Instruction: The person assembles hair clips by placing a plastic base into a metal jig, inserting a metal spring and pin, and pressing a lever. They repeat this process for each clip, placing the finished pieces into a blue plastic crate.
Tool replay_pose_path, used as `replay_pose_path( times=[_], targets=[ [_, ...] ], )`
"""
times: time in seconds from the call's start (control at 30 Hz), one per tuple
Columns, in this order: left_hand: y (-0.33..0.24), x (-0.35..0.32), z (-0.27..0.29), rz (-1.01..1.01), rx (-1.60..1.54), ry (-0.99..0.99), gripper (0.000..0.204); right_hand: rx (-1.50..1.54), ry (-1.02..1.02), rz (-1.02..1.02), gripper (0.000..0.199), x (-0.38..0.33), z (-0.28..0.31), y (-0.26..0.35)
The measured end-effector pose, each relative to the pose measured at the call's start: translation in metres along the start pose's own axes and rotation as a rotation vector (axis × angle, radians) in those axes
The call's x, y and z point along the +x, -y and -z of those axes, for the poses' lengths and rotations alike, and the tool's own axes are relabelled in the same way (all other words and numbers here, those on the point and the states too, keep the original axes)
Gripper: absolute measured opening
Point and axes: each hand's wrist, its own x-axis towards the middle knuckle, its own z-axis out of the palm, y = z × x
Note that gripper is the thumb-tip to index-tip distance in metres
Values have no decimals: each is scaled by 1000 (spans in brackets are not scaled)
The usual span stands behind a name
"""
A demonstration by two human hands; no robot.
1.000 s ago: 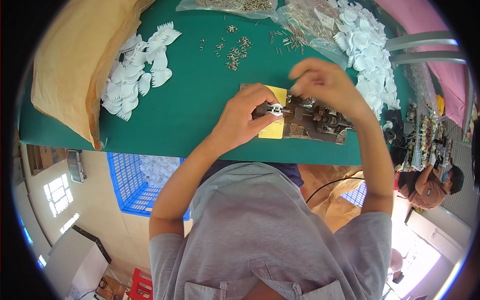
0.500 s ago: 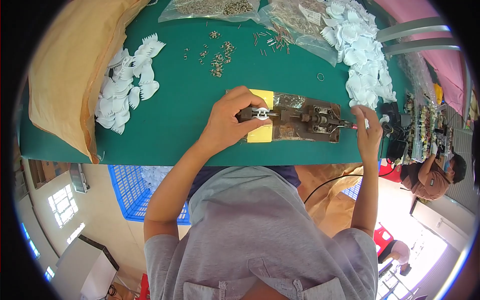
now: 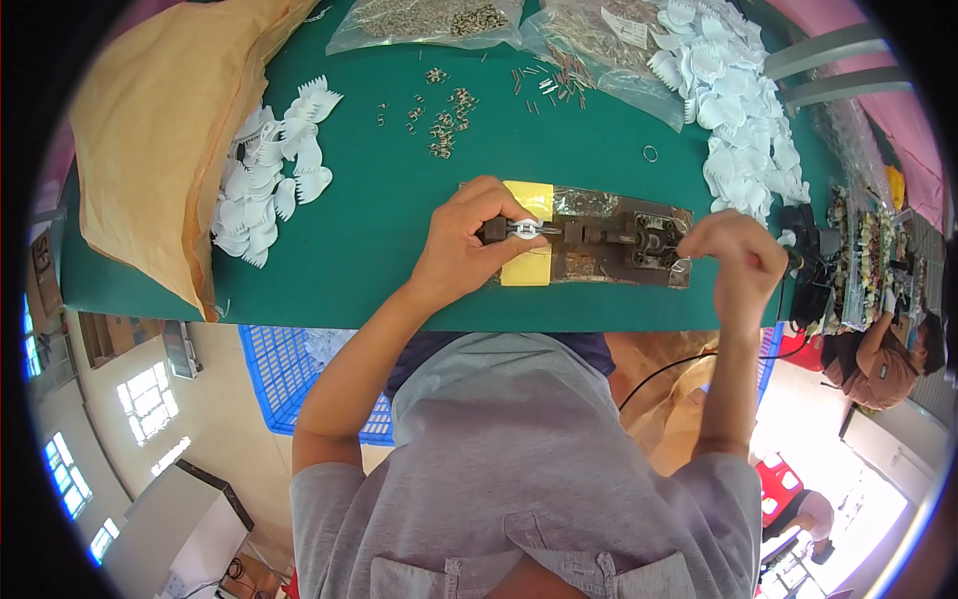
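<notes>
A small white plastic hair claw clip [image 3: 527, 229] sits at the left end of a metal toggle press [image 3: 619, 237]. My left hand [image 3: 457, 245] pinches the clip between thumb and fingers, against the press's dark end block. At the other end, my right hand [image 3: 740, 262] is curled at the lever side of the press. Its fingers hide the handle they close round. Yellow sheeting [image 3: 526, 272] lies under the press near the clip.
White clip halves are heaped at left [image 3: 261, 190] and right [image 3: 733, 130]. Loose springs [image 3: 444, 130], metal pins [image 3: 559, 80] and a ring [image 3: 651, 154] lie beyond the press. A large paper sack [image 3: 165, 150] stands far left. Bags of metal parts [image 3: 424, 22] line the back.
My right hand has shifted left toward the press body and its fingers have curled; the handle seen before is now hidden. My left hand keeps its pinch. The whole view has shifted slightly.
</notes>
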Motion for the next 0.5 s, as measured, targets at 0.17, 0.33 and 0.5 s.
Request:
replay_pose_path(
  times=[0.17,0.33,0.5],
  targets=[
    [-1,-1,1,15,34,2,21,756,-179,-200,41,2,21,-22],
    [-35,-8,14,-92,-268,-104,21,1233,-394,-323,24,-36,58,-88],
    [-73,-115,97,-30,-92,-205,32,1363,-362,-316,19,-49,68,-104]
  ],
)
